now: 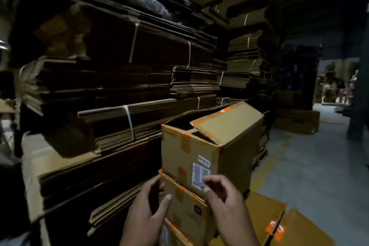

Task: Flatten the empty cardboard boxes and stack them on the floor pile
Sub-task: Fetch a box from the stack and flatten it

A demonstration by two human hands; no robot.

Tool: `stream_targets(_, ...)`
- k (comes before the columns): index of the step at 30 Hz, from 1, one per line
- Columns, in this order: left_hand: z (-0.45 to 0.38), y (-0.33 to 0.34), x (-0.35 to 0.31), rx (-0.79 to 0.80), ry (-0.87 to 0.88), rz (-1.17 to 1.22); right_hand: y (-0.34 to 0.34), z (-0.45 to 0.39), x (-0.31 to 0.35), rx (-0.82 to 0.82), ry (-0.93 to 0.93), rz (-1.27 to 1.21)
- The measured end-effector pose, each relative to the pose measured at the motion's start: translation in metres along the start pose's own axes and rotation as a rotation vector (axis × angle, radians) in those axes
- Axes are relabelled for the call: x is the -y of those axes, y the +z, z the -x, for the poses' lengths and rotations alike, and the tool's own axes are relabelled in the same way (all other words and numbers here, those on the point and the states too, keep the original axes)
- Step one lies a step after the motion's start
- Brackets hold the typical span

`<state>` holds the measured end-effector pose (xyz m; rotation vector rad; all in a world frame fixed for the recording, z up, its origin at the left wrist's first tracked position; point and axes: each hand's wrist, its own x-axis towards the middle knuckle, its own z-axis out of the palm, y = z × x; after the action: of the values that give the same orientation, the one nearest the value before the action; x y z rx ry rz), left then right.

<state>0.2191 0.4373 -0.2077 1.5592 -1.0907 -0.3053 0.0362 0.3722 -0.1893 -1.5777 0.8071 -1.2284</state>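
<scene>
1. The landmark is the top box [201, 146], a brown cardboard box with orange tape. It stands upright on the second box [185, 207], which carries a small printed logo, and a third one seems to be under that, at the bottom edge of the view.
2. The top box is not flattened yet. One top flap [227, 124] is raised and tilted to the right, and the opening beside it is dark.
3. The left hand [147, 213] is below the top box, at the left corner of the second box. Its fingers are loosely curled and its thumb touches the front face. It holds nothing.
4. The right hand [223, 195] is just below the white label [200, 173] of the top box. Its fingers are bent and close to the label, but I cannot tell if they pinch it or only touch it.
5. I judge the step in hand is taking a box from the column, before any flattening.
6. The next move probably calls for a grip with both hands on the sides of the top box, lifting it clear.
7. Behind and left of the top box stand the bundled flat stacks [119, 86]. Right of and below it, flattened cardboard [279, 223] lies on the floor [309, 166]; this is maybe the pile.
</scene>
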Motion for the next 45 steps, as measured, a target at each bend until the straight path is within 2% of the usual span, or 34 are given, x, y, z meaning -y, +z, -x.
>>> stream_targets(4,-0.056,0.018,-0.058,0.080,0.051,-0.094,-0.030,-0.050,0.030,-0.085,-0.017,0.071)
stream_targets(8,-0.127,0.045,-0.089,0.012,0.062,-0.174,-0.036,-0.117,0.036,-0.158,-0.065,0.176)
stream_targets(11,-0.175,0.069,-0.095,-0.018,0.033,-0.273,-0.029,-0.167,0.025,-0.202,-0.063,0.393)
stream_targets(17,-0.252,0.102,-0.079,0.000,-0.019,-0.492,-0.008,-0.217,-0.010,-0.112,0.089,0.858)
stream_targets(20,-0.283,0.106,-0.068,0.100,-0.102,-0.577,-0.005,-0.221,-0.022,-0.113,0.078,0.901)
stream_targets(23,-0.299,0.102,-0.059,0.044,-0.131,-0.605,-0.008,-0.219,-0.024,-0.176,0.057,0.863)
stream_targets(27,-0.299,0.093,-0.059,0.021,-0.052,-0.883,-0.013,-0.210,-0.023,-0.218,0.040,0.834)
stream_targets(32,-0.279,0.089,-0.077,-0.017,0.211,-0.707,-0.028,-0.203,-0.024,-0.377,-0.033,0.712)
stream_targets(35,-0.257,0.093,-0.091,-0.096,0.358,-0.696,-0.053,-0.188,-0.012,-0.479,-0.162,0.683)
stream_targets(38,-0.231,0.099,-0.106,-0.164,0.531,-0.571,-0.084,-0.167,0.003,-0.586,-0.302,0.668)
stream_targets(41,-0.206,0.100,-0.125,-0.262,0.586,-0.451,-0.107,-0.146,0.019,-0.651,-0.391,0.650)
stream_targets(45,-0.162,0.077,-0.135,-0.320,0.595,-0.369,-0.110,-0.103,0.044,-0.631,-0.470,0.661)
